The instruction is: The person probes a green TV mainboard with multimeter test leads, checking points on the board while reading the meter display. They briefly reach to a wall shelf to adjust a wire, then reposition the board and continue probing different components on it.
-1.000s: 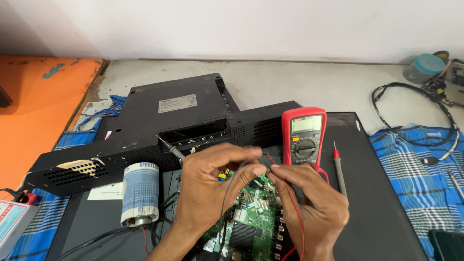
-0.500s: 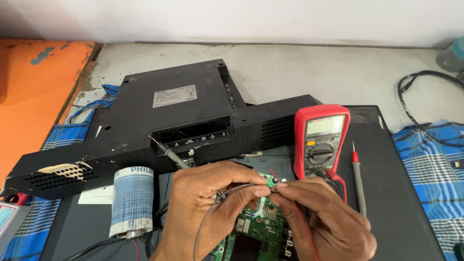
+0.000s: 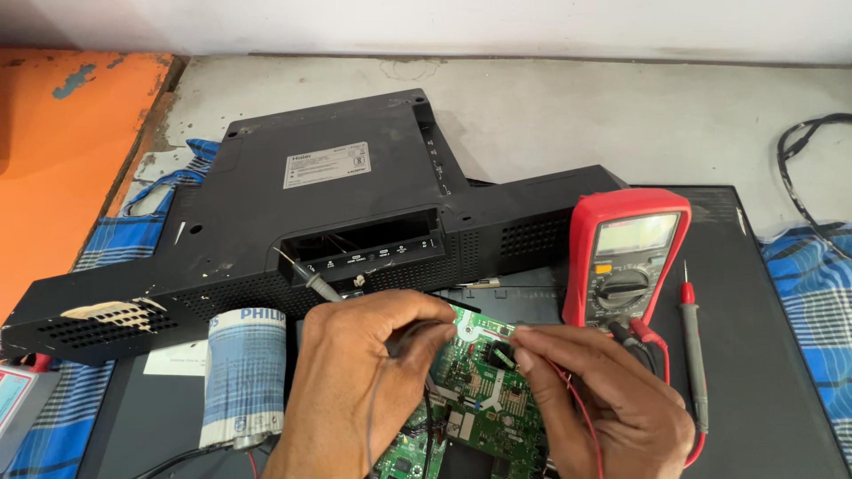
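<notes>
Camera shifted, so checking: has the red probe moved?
No. The red probe still lies just right of the multimeter, tip pointing away from the person.

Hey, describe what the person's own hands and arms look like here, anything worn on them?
Both are bare: the left hand and right hand show no gloves, rings, watch or bands. No sleeves reach the visible wrists. Fingernails are short and unpainted. The forearms are cut off by the bottom edge of the picture.

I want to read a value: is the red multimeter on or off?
Cannot tell: the red multimeter screen looks pale, with no readable digits.
</notes>
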